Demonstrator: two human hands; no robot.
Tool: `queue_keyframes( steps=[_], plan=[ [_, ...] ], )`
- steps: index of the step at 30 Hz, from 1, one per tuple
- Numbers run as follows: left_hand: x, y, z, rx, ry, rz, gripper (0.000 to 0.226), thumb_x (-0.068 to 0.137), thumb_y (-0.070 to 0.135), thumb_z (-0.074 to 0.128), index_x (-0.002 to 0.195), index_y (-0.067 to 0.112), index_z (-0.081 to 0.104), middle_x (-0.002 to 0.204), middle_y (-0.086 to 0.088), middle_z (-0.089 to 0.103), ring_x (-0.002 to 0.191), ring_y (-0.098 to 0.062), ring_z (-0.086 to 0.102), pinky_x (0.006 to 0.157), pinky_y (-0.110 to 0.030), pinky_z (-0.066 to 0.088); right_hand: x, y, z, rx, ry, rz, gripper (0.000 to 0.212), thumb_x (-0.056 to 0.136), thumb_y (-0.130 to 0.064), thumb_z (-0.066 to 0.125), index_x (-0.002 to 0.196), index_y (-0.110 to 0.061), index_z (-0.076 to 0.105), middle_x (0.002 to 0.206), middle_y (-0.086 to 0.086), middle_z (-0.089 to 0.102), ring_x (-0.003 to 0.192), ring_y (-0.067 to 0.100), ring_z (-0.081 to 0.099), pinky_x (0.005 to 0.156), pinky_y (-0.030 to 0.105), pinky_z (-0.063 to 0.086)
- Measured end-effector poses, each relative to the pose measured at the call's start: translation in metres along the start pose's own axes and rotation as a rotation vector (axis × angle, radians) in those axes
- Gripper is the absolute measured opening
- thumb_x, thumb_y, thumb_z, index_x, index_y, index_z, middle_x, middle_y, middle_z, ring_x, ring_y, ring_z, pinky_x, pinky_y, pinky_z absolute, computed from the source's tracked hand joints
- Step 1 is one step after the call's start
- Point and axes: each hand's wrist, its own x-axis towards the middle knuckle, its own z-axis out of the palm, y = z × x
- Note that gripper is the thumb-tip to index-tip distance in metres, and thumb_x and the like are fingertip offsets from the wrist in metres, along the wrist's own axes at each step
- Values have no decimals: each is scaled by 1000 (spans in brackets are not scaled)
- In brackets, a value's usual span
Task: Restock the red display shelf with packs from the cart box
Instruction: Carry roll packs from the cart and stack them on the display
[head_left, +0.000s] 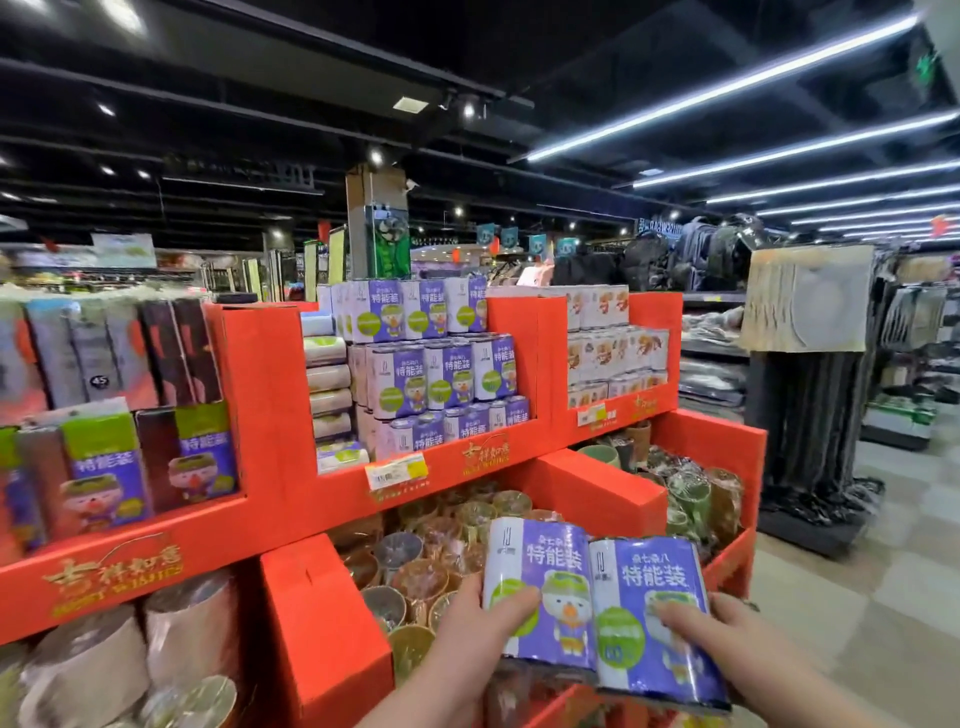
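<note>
Left hand (480, 618): fingers curled round the left edge of a purple pack (545, 582), thumb across its front. Right hand (727, 639): thumb and fingers gripping a second purple pack (649, 608), which touches the first on its 3 o'clock side. Both packs upright, at 5 o'clock in view, over a lower bin of wrapped cups (431, 551). Beyond, the red display shelf (270, 384). Matching stacked packs (441, 374) on its upper tier, 12 o'clock from the held pair. Yellow price tag (397, 470) just below them.
</note>
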Motion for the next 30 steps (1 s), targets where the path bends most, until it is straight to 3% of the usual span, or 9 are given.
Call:
queue_keyframes(
  steps=[2,4,8,12,14,17,21,28,30],
  plan=[
    [16,4,-11,-1,60,7,46,69,36,80,106,18,59,96,1,72,81,-12,71,62,-20,52,25,-11,13,-32,-9,-40,38,63,-33,85,90,-10,70,82,6,76,77,24,73,86,39,55],
    [31,8,-24,-18,128,30,41,71,33,79,104,18,61,92,2,72,75,-9,70,56,-16,49,48,-24,27,-39,-74,-72,17,73,-24,80,80,-11,71,73,4,75,68,19,72,73,28,57],
    [60,13,-49,-11,262,57,50,64,39,81,106,17,64,91,2,74,83,-15,71,72,-28,53,110,-36,52,-68,-272,-110,58,54,-45,77,99,-8,70,89,7,76,83,26,73,86,41,56],
    [88,28,-66,-45,378,125,67,48,52,78,105,21,63,96,-1,75,89,-22,72,88,-44,54,171,-62,74,-64,-373,-186,27,77,-25,75,93,-5,67,85,9,75,76,25,71,67,33,57],
    [100,39,-67,-55,411,158,55,60,45,79,106,19,63,95,-2,76,88,-21,72,83,-41,55,198,-81,81,-38,-454,-216,20,82,-20,71,93,-4,67,88,13,75,73,23,69,59,26,53],
    [118,53,-68,-50,466,195,36,80,27,75,111,12,64,97,-4,75,90,-22,71,77,-34,53,240,-105,88,-60,-537,-312,28,68,-37,73,78,-12,65,73,4,68,65,17,61,60,26,48],
    [146,64,-66,-100,602,224,28,87,19,66,114,11,62,102,-7,75,99,-28,69,91,-44,52,299,-131,94,-18,-625,-402,13,79,-22,73,79,-14,63,67,-4,66,59,9,59,55,18,47],
    [166,71,-74,-124,760,284,66,63,40,82,119,14,59,107,-8,73,101,-30,69,95,-50,50,372,-184,118,39,-657,-509,22,84,-10,69,103,-6,60,83,5,70,66,13,64,54,16,49],
    [169,76,-78,-104,800,290,54,73,34,78,118,13,59,104,-8,74,98,-29,70,91,-46,52,381,-205,128,70,-668,-551,27,81,-9,72,105,-5,59,81,6,69,66,14,62,62,22,50]
  ],
)
